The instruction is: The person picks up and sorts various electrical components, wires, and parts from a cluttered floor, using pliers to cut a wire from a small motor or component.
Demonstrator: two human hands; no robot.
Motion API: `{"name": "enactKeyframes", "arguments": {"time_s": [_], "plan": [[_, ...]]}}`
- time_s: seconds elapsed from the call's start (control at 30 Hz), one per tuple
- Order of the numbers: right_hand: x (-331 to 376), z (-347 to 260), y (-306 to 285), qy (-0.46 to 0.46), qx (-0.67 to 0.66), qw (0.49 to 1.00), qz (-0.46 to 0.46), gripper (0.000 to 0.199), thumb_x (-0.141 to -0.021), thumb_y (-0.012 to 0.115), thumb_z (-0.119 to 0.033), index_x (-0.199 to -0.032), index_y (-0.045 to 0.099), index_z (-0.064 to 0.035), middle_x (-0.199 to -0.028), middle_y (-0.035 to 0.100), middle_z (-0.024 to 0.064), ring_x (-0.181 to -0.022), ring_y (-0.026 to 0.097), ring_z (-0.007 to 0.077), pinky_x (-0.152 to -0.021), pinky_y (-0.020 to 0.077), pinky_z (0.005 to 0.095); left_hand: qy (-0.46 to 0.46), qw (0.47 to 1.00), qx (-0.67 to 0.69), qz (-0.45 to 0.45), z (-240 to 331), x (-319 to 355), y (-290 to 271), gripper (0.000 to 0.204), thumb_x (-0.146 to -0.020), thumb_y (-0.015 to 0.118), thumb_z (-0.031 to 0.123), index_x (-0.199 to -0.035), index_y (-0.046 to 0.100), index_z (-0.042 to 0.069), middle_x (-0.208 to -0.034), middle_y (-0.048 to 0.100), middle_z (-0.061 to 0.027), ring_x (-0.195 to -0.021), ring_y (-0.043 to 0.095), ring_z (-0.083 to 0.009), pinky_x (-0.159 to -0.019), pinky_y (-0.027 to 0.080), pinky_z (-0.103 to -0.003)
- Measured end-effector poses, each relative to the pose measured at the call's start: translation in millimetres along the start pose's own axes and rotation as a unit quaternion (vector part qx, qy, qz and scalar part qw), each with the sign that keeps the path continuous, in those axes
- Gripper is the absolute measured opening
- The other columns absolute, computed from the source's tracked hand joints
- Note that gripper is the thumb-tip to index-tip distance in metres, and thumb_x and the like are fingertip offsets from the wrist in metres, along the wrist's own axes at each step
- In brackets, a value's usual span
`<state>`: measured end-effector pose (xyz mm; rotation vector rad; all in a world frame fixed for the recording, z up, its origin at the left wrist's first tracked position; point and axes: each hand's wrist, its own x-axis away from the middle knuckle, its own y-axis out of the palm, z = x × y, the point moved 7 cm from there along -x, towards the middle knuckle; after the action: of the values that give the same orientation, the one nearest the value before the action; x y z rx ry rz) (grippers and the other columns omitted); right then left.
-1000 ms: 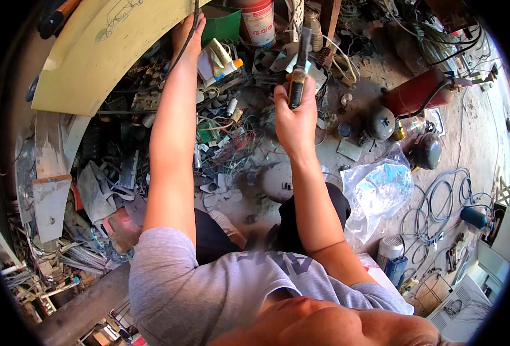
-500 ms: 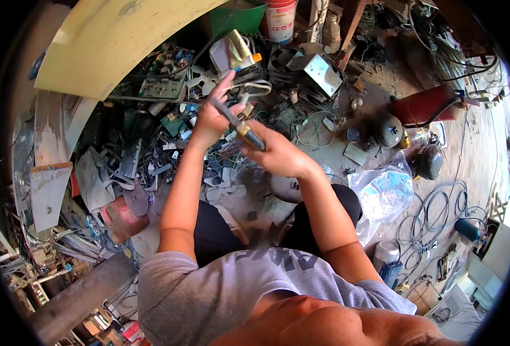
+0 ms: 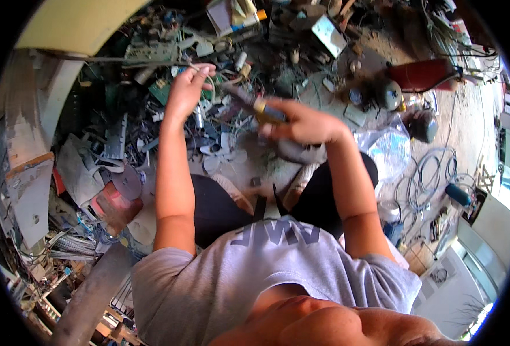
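My left hand [image 3: 187, 93] is closed, thumb against fingers, on a pale cable [image 3: 213, 92] that loops down beside the fingertips. To its right, my right hand [image 3: 307, 122] grips a hand tool [image 3: 261, 106] with a long dark head and a yellow-and-black handle. Motion blurs the tool, and its exact kind is hard to make out. Its head points up and left, toward the left hand but apart from it. Beneath both hands lies a heap of scrap [image 3: 151, 124] made of plastic pieces, circuit boards and wires.
A red cylinder [image 3: 419, 75] and a dark round tank [image 3: 387, 94] lie at the far right. Clear plastic sheeting [image 3: 385, 150] sits by my right knee, near coiled hoses [image 3: 428, 179]. At the left stand a yellow panel [image 3: 76, 29] and a reddish container [image 3: 113, 202].
My hands have moved apart: the left one shifted left with the cable, the right one moved right with the tool. The head view has tilted toward my body.
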<state>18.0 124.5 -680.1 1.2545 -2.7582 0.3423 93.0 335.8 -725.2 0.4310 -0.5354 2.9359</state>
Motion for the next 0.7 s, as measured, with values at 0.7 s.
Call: {"name": "enactKeyframes", "arguments": {"time_s": [0.7], "plan": [[111.6, 159.4, 76.7, 0.379, 0.377, 0.694, 0.482, 0.064, -0.071, 0.073, -0.027, -0.126, 0.046, -0.0067, -0.110, 0.048, 0.0183, -0.103, 0.047, 0.0357, -0.082, 0.0412, 0.0451, 0.085, 0.969, 0.009, -0.233, 40.2, 24.1, 82.0, 0.031, -0.091, 0.055, 0.025, -0.109, 0.063, 0.001, -0.086, 0.065, -0.0031, -0.070, 0.054, -0.0084, -0.068, 0.046, -0.024]]}}
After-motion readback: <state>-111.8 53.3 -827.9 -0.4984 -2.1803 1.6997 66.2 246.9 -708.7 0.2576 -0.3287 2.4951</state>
